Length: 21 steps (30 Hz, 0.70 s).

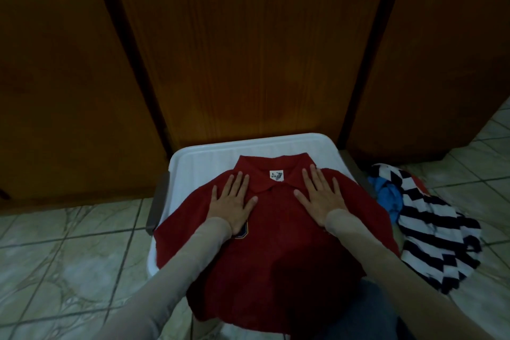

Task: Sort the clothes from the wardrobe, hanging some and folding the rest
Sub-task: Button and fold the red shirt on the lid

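A red polo shirt [278, 232] lies spread face up over a white plastic lid [209, 157] of a container, collar at the far end and hem hanging off the near edge. The left hand [233, 203] lies flat on the shirt's left chest, fingers straight and slightly spread, palm down. The right hand [320, 197] lies flat on the right chest just beside the collar, fingers likewise straight and spread. Both arms wear pale long sleeves [193, 254]. On the tiled floor [69, 257] to the right lies a heap with a navy-and-white striped garment [438, 232] over a blue garment [389, 196]. Dark wooden wardrobe doors [248, 44] stand on the far side.
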### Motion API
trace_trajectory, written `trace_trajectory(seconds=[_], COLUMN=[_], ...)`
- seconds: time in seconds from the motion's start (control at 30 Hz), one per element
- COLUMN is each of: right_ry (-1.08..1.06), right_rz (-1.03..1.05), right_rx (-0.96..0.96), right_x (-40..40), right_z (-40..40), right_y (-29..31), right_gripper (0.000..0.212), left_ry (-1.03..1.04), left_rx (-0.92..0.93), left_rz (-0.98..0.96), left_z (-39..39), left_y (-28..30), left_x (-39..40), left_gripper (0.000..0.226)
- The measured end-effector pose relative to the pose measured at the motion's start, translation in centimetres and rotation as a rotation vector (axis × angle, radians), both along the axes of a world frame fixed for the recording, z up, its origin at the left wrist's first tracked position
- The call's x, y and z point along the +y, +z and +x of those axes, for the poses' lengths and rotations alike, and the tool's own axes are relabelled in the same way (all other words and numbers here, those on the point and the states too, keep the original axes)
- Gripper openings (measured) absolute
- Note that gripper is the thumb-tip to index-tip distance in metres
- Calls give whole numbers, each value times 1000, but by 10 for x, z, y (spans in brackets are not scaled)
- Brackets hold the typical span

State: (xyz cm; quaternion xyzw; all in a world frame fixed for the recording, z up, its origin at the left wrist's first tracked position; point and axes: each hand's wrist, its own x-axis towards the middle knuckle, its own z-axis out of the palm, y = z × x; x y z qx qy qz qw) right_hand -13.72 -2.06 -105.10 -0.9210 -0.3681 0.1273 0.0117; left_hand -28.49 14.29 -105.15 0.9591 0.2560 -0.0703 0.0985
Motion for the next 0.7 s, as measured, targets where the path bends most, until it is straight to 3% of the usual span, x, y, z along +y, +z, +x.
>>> trace_trajectory(seconds=[0.37, 0.7], right_ry=[55, 43], right_rz=[78, 52], right_rx=[-83, -99], right_x=[40, 55], right_z=[52, 59], right_y=[-7, -5], right_gripper=[64, 62], left_ry=[29, 29], left_rx=[-125, -131], left_rz=[10, 14], left_z=[37, 53], left_y=[-10, -14], left_x=[52, 68], left_gripper=[60, 60])
